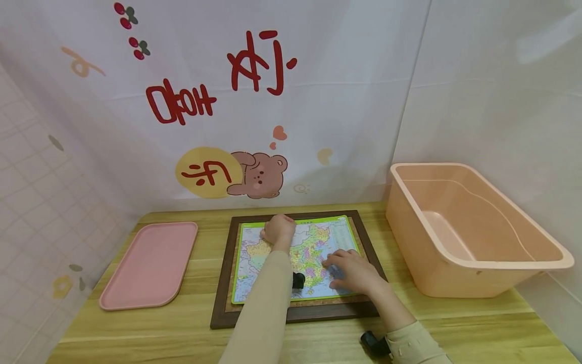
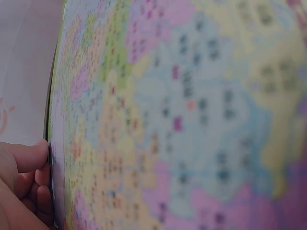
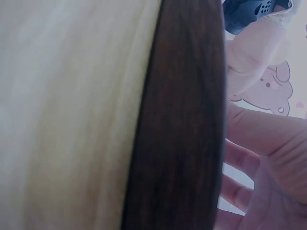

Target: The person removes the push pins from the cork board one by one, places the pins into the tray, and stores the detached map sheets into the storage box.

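Multicol. map (image 1: pixel 313 260), green edge, lies flat inside dk brn rect. frame (image 1: pixel 327 312).

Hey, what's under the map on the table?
A dark-framed board lies under the map; a strip of its cork-like surface shows along the map's near edge. The rest beneath the map is covered.

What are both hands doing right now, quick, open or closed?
Left hand: closed, fingers curled, at the map; can't tell if it's pinching anything.
Right hand: open, fingers loosely spread over the map.
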